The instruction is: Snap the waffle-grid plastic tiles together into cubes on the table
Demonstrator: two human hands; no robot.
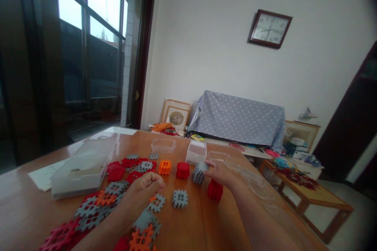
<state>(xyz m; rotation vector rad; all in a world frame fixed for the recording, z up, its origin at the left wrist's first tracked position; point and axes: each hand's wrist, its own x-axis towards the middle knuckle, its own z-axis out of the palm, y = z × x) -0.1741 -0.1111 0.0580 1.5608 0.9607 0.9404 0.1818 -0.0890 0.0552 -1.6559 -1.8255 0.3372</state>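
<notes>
My right hand (219, 171) has its fingers and thumb closed at the upper right side of a stack of grey interlocking toy tiles (198, 174). Just below that hand stands a red tile stack (215, 190), partly covered by it. My left hand (144, 189) hovers over the loose tiles with its fingers curled in, and nothing shows in them. Between the hands are a grey tile stack (180, 199), a red stack (183, 170) and an orange stack (164, 167). Loose grey tiles (88, 207) and orange tiles (141, 238) lie around my left forearm.
A clear plastic box (78, 174) sits on white paper (44, 174) at the table's left. Farther back stand a small white box (196, 151) and clear trays (163, 145). Thin clear plastic (259, 184) lies along the right edge. A low wooden table (321, 198) stands beyond.
</notes>
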